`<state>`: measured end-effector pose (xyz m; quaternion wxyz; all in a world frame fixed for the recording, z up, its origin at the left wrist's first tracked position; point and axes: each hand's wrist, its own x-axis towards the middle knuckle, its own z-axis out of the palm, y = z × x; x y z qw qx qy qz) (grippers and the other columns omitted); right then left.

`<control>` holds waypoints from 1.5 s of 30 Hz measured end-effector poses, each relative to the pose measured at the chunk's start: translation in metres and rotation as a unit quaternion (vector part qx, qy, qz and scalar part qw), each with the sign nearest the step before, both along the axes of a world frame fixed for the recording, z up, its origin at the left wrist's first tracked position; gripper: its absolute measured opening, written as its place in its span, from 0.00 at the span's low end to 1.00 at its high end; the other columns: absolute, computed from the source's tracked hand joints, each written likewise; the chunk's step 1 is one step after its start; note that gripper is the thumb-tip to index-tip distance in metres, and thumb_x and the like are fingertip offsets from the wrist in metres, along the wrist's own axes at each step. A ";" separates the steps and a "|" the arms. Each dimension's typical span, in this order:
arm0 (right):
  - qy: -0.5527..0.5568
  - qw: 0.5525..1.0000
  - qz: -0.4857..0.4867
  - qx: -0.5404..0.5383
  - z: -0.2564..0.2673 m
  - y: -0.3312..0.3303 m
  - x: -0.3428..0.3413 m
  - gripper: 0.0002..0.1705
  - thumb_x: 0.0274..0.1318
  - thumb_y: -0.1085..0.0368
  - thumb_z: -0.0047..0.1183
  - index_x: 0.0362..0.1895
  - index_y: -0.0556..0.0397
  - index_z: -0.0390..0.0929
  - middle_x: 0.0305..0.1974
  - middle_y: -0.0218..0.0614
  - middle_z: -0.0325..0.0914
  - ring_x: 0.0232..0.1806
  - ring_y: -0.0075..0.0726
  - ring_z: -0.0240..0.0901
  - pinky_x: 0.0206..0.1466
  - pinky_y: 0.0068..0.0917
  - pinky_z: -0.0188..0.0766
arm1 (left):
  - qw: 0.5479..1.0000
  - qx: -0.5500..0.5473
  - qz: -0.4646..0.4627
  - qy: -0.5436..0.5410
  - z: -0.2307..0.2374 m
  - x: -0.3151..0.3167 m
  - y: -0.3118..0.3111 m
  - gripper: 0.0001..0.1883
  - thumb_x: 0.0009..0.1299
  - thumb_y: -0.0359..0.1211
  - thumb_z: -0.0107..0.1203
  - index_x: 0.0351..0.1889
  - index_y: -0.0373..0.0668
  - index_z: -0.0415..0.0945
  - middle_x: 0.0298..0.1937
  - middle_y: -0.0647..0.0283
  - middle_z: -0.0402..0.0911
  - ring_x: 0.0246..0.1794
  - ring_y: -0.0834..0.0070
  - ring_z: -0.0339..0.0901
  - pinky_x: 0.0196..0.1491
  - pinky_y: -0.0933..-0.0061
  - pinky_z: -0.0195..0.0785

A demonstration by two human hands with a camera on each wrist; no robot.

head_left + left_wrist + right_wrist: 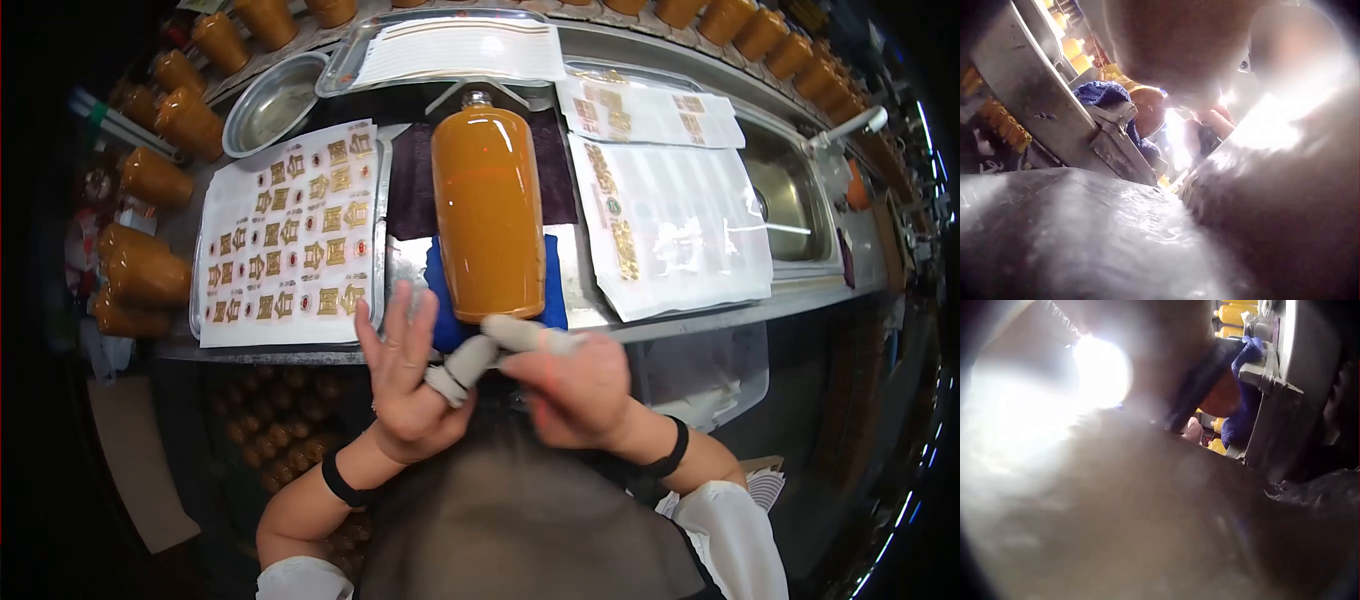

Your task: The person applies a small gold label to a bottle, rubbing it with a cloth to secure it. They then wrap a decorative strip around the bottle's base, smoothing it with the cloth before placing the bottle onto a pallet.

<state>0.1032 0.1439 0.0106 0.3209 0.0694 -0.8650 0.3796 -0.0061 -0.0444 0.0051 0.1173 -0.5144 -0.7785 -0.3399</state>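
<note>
While the left hand (pixel 408 385) is held spread near the bottle (pixel 490 215), grasp cannot be determined for the blurred right hand (pixel 582 388).

We're seeing a glossy orange-brown bottle (pixel 488 215), blue cloth (pixel 555 290), dark purple cloth (pixel 410 190), and gold-and-red patterns repeating across a white sheet (pixel 290 235).

1 blue cloth (pixel 1240 422) sits left of a gray metal bar (pixel 1274 419). A round brown end (pixel 1221 401) touches the cloth's left side in view. Yellow bottles (pixel 1237 314) show above the cloth.
</note>
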 end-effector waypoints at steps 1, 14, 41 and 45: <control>-0.024 0.999 0.021 0.020 -0.002 -0.003 0.000 0.19 0.40 0.80 0.57 0.42 0.54 0.81 0.34 0.40 0.83 0.25 0.41 0.78 0.31 0.31 0.74 | 1.000 0.006 0.015 -0.011 0.001 -0.002 -0.001 0.22 0.55 0.24 0.62 0.50 0.42 0.85 0.72 0.37 0.65 0.74 0.37 0.59 0.73 0.30 0.35; -0.125 0.982 -0.099 -0.100 -0.004 -0.002 0.020 0.11 0.49 0.80 0.55 0.39 0.59 0.81 0.31 0.40 0.82 0.22 0.34 0.76 0.26 0.25 0.68 | 0.995 0.077 -0.034 -0.054 0.002 -0.035 0.043 0.36 0.51 0.25 0.67 0.62 0.32 0.71 0.70 0.40 0.66 0.71 0.47 0.66 0.74 0.38 0.47; -0.146 0.985 -0.080 -0.052 0.016 0.022 0.019 0.14 0.50 0.69 0.60 0.44 0.50 0.82 0.30 0.41 0.83 0.25 0.44 0.80 0.28 0.37 0.75 | 1.000 -0.002 -0.012 0.020 0.019 -0.030 0.058 0.54 0.54 0.40 0.75 0.74 0.31 0.52 0.73 0.41 0.62 0.75 0.43 0.57 0.74 0.36 0.43; -0.187 0.953 -0.200 -0.127 0.032 0.080 0.005 0.11 0.55 0.67 0.61 0.43 0.53 0.84 0.34 0.40 0.84 0.25 0.37 0.76 0.29 0.29 0.71 | 0.999 0.013 -0.001 -0.045 0.010 -0.032 0.050 0.56 0.54 0.41 0.76 0.74 0.27 0.51 0.73 0.40 0.62 0.73 0.42 0.61 0.74 0.37 0.43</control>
